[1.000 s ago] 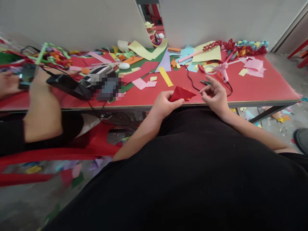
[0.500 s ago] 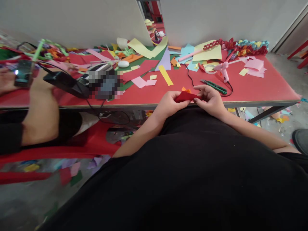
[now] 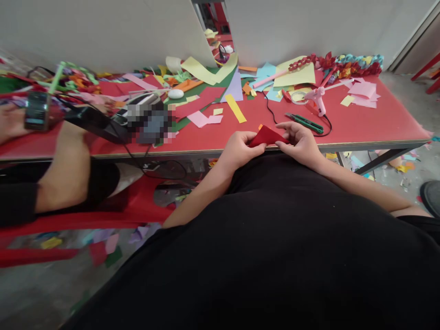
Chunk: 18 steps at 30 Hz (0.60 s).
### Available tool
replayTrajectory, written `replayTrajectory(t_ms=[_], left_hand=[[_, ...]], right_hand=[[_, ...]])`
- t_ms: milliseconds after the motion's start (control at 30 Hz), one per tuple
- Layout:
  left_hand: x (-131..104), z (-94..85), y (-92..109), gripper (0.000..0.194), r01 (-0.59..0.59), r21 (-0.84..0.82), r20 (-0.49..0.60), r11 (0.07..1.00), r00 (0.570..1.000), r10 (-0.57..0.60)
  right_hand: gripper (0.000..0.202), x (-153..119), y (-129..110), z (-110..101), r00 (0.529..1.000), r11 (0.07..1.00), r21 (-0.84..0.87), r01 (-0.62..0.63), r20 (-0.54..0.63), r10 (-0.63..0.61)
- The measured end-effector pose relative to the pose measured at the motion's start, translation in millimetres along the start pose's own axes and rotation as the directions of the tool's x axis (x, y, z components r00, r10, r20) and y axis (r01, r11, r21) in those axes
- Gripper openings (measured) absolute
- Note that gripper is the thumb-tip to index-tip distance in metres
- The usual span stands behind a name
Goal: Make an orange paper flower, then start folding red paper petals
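Note:
Between my two hands, at the table's front edge, is a piece of red paper (image 3: 267,136) whose upper part comes to a point. My left hand (image 3: 240,147) pinches its left corner with thumb and fingers. The right corner is gripped between the thumb and fingers of my right hand (image 3: 299,141). A small bit of orange paper (image 3: 260,127) shows behind the red piece; most of it is hidden. Just beyond my right hand lies a green box cutter (image 3: 304,123). Past that rests a pink glue gun (image 3: 316,100) with a black cord.
Paper scraps, among them a yellow strip (image 3: 235,108) and pink sheets (image 3: 365,93), lie across the red table (image 3: 388,123). A co-worker's arm (image 3: 70,165) and hand with a phone (image 3: 36,111) are at left, near a black power strip (image 3: 96,123). Paper chains (image 3: 357,66) line the back.
The red paper has tipped up into a taller point, covering more of the orange bit. My hands stay almost in place. The co-worker's phone has shifted slightly right.

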<state>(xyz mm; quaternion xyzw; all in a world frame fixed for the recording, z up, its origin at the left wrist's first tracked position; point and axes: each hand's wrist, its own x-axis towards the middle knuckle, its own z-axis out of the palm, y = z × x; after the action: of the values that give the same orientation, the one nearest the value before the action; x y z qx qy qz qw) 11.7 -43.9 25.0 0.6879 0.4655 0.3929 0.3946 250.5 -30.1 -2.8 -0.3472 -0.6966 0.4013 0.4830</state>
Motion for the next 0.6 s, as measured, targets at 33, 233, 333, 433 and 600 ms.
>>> replayTrajectory(t_ms=[33,233,333,433,600], left_hand=[[0,-1.2,-1,0.034,0.006,0.001,-0.003,1.0,1.0,-0.006],[-2,-4.5,-5,0.034,0.025,-0.008,-0.009,1.0,1.0,-0.025],[-2,-7.9,-7,0.03,0.028,0.015,-0.021,0.999,0.999,-0.028],[-2,-13.1,-9,0.027,0.019,0.039,-0.064,0.999,0.998,-0.017],[-3,-21.5,-11,0.024,0.036,0.052,-0.092,0.998,0.995,-0.031]], right_hand=[[0.051,0,0,0,1.0,1.0,0.003,-0.003,-0.001,0.003],[0.053,0,0,0,1.0,1.0,-0.003,-0.02,0.01,0.02],[0.053,0,0,-2,1.0,0.999,-0.018,-0.027,0.004,0.027],[0.054,1,1,-4,1.0,0.999,-0.026,-0.022,-0.017,0.022],[0.056,2,4,-5,0.999,1.0,-0.003,-0.03,-0.012,0.03]])
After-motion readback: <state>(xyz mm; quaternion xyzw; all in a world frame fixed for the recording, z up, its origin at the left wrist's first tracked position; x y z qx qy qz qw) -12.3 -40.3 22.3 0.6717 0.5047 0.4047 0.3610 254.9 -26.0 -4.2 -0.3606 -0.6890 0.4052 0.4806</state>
